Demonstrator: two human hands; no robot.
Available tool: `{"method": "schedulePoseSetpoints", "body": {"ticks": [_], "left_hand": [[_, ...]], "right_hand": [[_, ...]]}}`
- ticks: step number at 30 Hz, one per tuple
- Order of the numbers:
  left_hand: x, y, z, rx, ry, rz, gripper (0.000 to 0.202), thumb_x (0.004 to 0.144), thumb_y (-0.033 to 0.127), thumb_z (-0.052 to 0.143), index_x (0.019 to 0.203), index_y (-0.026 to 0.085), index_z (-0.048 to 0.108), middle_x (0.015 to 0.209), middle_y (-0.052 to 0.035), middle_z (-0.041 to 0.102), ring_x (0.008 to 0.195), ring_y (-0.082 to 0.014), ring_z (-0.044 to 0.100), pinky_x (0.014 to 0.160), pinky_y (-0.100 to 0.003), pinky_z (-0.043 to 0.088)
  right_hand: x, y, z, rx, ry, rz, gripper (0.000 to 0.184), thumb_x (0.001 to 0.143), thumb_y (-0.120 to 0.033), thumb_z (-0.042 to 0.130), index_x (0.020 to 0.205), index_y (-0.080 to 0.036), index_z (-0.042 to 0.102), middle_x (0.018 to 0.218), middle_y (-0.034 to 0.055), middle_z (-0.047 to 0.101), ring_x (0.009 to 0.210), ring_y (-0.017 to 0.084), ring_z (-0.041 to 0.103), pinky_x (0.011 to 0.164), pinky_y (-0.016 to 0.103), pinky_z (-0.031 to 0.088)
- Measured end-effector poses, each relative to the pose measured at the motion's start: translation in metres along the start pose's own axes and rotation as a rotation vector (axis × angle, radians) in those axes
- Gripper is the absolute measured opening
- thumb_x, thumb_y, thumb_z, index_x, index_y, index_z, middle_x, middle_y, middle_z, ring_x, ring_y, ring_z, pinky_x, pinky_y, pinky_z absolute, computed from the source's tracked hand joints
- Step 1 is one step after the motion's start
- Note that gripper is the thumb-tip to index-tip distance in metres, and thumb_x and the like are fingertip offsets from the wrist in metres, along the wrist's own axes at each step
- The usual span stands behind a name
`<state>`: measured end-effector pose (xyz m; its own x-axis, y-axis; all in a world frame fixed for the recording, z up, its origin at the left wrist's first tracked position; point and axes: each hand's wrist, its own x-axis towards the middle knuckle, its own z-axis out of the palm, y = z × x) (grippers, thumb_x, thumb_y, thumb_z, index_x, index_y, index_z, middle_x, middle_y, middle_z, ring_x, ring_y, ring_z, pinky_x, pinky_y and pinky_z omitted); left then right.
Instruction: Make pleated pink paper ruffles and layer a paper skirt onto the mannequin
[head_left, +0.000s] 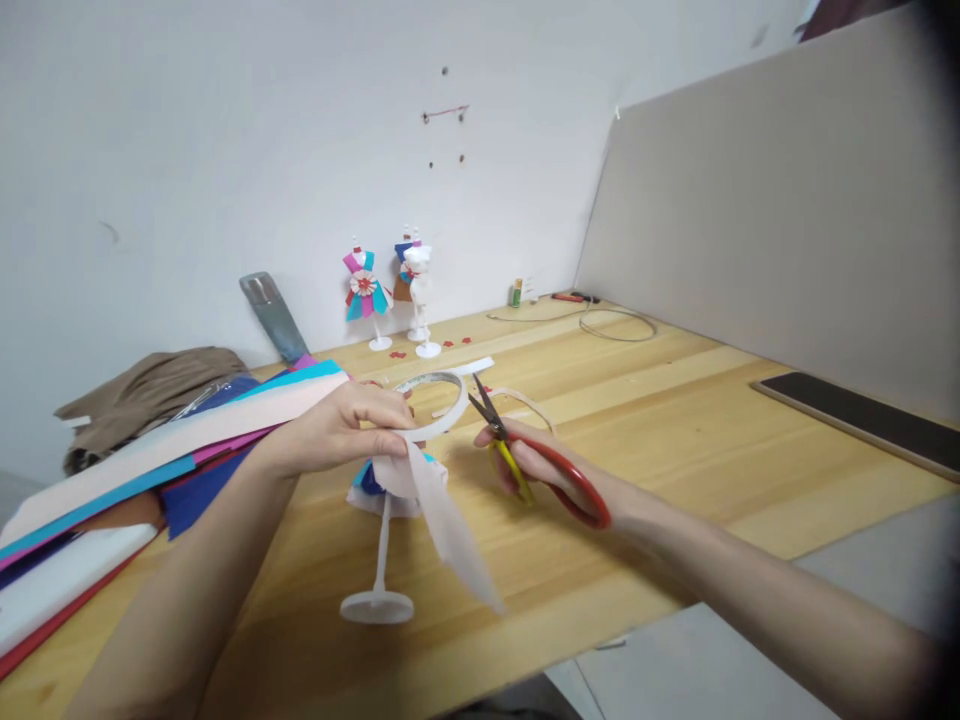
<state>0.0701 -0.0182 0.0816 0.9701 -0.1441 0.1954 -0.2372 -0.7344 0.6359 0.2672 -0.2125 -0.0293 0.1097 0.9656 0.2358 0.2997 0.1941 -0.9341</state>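
Observation:
My left hand (358, 425) is closed, pinching a narrow roll of white tape (452, 412) and a pale, thin strip of material (448, 525) that hangs below the fingers. A tape end (476, 367) sticks out to the right of the roll. Scissors (570, 468) with red and yellow handles are in my right hand (529, 462), blades slightly apart and close to the roll's right side. Beneath my left hand stands a small white dress-form stand (376, 606) with blue and white material (366, 483) around it; its upper part is hidden.
Dressed mini mannequins (364, 285) stand by the wall, with small red pieces (397, 355) nearby. Coloured sheets (187, 440), brown cloth (169, 390) and a grey bottle (274, 315) occupy the left. A wire coil (619, 325) and a dark phone-like slab (862, 420) lie right.

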Motion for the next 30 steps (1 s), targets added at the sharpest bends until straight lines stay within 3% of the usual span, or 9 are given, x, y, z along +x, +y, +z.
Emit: {"method": "schedulePoseSetpoints", "body": {"ticks": [4, 8, 13, 17, 21, 24, 26, 28, 30], "left_hand": [[0.006, -0.004, 0.010, -0.010, -0.089, -0.021, 0.031, 0.092, 0.040, 0.059, 0.086, 0.014, 0.075, 0.080, -0.0090, 0.071, 0.077, -0.0160, 0.063, 0.073, -0.025, 0.048], [0.008, -0.008, 0.015, -0.013, -0.123, -0.034, 0.027, 0.092, 0.035, 0.058, 0.087, 0.014, 0.074, 0.078, -0.0071, 0.070, 0.077, -0.0151, 0.061, 0.076, -0.025, 0.048], [0.003, -0.008, 0.007, -0.030, -0.047, -0.075, 0.027, 0.090, 0.035, 0.059, 0.081, 0.013, 0.073, 0.075, -0.0059, 0.067, 0.074, -0.0141, 0.059, 0.071, -0.024, 0.046], [-0.001, -0.005, 0.000, -0.052, 0.116, -0.126, 0.029, 0.085, 0.038, 0.064, 0.076, 0.012, 0.073, 0.075, -0.0067, 0.067, 0.071, -0.0145, 0.057, 0.066, -0.024, 0.045], [-0.003, 0.004, 0.000, -0.056, 0.245, -0.221, 0.028, 0.083, 0.037, 0.064, 0.075, 0.012, 0.073, 0.074, -0.0055, 0.067, 0.069, -0.0138, 0.057, 0.062, -0.023, 0.044], [-0.002, 0.012, 0.002, 0.027, 0.355, -0.269, 0.026, 0.083, 0.034, 0.061, 0.073, 0.012, 0.071, 0.070, -0.0034, 0.064, 0.066, -0.0121, 0.053, 0.058, -0.022, 0.041], [-0.001, 0.014, 0.004, 0.082, 0.423, -0.286, 0.027, 0.083, 0.034, 0.059, 0.069, 0.012, 0.068, 0.063, -0.0006, 0.058, 0.060, -0.0101, 0.048, 0.054, -0.021, 0.037], [-0.001, 0.013, 0.004, 0.102, 0.465, -0.312, 0.029, 0.082, 0.035, 0.058, 0.065, 0.012, 0.064, 0.058, 0.0015, 0.051, 0.056, -0.0087, 0.043, 0.051, -0.021, 0.032], [-0.001, 0.012, 0.004, 0.101, 0.474, -0.342, 0.029, 0.081, 0.034, 0.057, 0.063, 0.013, 0.062, 0.056, 0.0027, 0.047, 0.053, -0.0080, 0.039, 0.049, -0.021, 0.030]], "right_hand": [[0.007, 0.007, 0.009, 0.062, 0.034, 0.045, 0.053, 0.092, -0.069, 0.041, 0.107, -0.020, 0.056, 0.066, -0.0019, 0.055, 0.060, 0.015, 0.053, 0.056, 0.028, 0.043], [0.009, 0.012, 0.012, 0.049, 0.190, 0.163, 0.050, 0.089, -0.069, 0.042, 0.090, -0.021, 0.055, 0.051, -0.0049, 0.047, 0.046, 0.014, 0.046, 0.046, 0.027, 0.037], [0.016, 0.010, -0.011, -0.439, 0.254, 0.235, 0.041, 0.087, -0.059, 0.048, 0.081, -0.020, 0.060, 0.062, 0.0016, 0.059, 0.057, 0.019, 0.057, 0.055, 0.030, 0.041], [0.019, 0.009, -0.030, -0.878, 0.037, 0.366, 0.042, 0.078, -0.050, 0.066, 0.107, -0.020, 0.067, 0.083, 0.0092, 0.072, 0.076, 0.028, 0.067, 0.065, 0.035, 0.045], [0.018, 0.002, -0.034, -0.958, -0.207, 0.336, 0.046, 0.077, -0.030, 0.063, 0.122, -0.024, 0.065, 0.095, 0.0111, 0.074, 0.084, 0.028, 0.070, 0.069, 0.034, 0.047], [0.022, -0.013, -0.036, -0.913, -0.322, 0.311, 0.049, 0.072, -0.017, 0.060, 0.119, -0.029, 0.066, 0.086, 0.0059, 0.074, 0.073, 0.023, 0.068, 0.062, 0.030, 0.045], [0.027, -0.026, -0.042, -0.863, -0.374, 0.305, 0.034, 0.069, -0.015, 0.063, 0.099, -0.029, 0.071, 0.072, 0.0026, 0.071, 0.059, 0.019, 0.062, 0.053, 0.028, 0.041], [0.034, -0.039, -0.049, -0.866, -0.280, 0.304, 0.007, 0.074, -0.024, 0.062, 0.074, -0.026, 0.069, 0.061, 0.0041, 0.067, 0.052, 0.019, 0.056, 0.050, 0.030, 0.039], [0.039, -0.054, -0.055, -0.810, -0.044, 0.241, 0.021, 0.080, -0.040, 0.060, 0.072, -0.022, 0.069, 0.070, 0.0094, 0.071, 0.060, 0.023, 0.062, 0.056, 0.034, 0.045]]}}
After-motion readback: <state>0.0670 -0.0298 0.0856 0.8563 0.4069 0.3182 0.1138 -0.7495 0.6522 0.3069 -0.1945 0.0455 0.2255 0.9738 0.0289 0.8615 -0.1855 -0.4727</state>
